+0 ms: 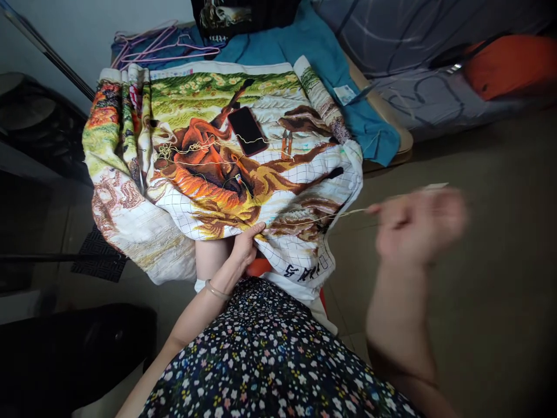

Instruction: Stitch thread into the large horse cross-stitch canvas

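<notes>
A large cross-stitch cloth with horses and grass lies over my lap and the low table. My left hand grips its near edge, thumb on top and fingers underneath. Out to the right, my right hand is raised and smeared by motion, its fingers closed. A pale thread runs taut from the cloth near my left thumb to those fingers. On the cloth rest a dark phone, small orange-handled thread snips and a loose tangle of yellow thread.
Pink and purple hangers lie on a teal cloth at the back, beside a black bag. An orange bag sits on the grey bedding at right. The table's rounded corner juts out.
</notes>
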Motion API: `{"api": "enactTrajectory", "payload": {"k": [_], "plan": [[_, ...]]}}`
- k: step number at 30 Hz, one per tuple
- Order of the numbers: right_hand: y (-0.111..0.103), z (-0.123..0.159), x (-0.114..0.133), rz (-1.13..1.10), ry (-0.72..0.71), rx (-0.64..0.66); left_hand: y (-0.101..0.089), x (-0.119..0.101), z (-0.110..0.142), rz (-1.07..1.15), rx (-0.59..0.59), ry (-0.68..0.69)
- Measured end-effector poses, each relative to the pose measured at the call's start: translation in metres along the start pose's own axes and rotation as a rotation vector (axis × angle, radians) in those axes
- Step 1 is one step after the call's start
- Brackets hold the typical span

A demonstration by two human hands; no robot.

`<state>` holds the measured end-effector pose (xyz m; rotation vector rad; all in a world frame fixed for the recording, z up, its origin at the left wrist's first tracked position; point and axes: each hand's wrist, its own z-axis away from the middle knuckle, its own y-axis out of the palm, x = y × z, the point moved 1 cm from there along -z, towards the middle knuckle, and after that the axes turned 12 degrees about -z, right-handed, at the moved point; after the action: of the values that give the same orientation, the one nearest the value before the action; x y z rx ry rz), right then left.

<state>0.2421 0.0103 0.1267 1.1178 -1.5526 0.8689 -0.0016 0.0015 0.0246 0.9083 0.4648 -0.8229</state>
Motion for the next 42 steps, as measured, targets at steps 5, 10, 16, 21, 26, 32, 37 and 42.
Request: {"api": "enactTrajectory", "payload": {"k": [5,10,16,21,26,32,37,42], "plan": [[0.100,0.063,-0.051,-0.055,0.403,0.350,0.000,0.000,0.000,-0.025,0.028,0.000],[0.108,0.079,-0.075,0.049,0.361,0.370,0.000,0.001,-0.002,-0.034,0.029,0.009],[0.108,0.075,-0.074,0.109,0.322,0.379,0.001,0.000,-0.002,-0.028,0.030,-0.012],[0.113,0.076,-0.071,0.146,0.290,0.361,0.001,0.000,-0.002,-0.024,0.031,0.004],[0.120,0.080,-0.067,0.146,0.364,0.295,0.001,0.002,-0.004,-0.003,0.043,0.027],[0.121,0.082,-0.073,0.014,0.403,0.282,0.003,0.001,-0.005,-0.007,-0.007,0.031],[0.123,0.082,-0.080,-0.029,0.386,0.226,0.005,-0.002,-0.005,-0.026,-0.029,0.042],[0.126,0.084,-0.086,-0.072,0.388,0.189,0.005,-0.001,-0.006,-0.012,-0.051,0.021]]}}
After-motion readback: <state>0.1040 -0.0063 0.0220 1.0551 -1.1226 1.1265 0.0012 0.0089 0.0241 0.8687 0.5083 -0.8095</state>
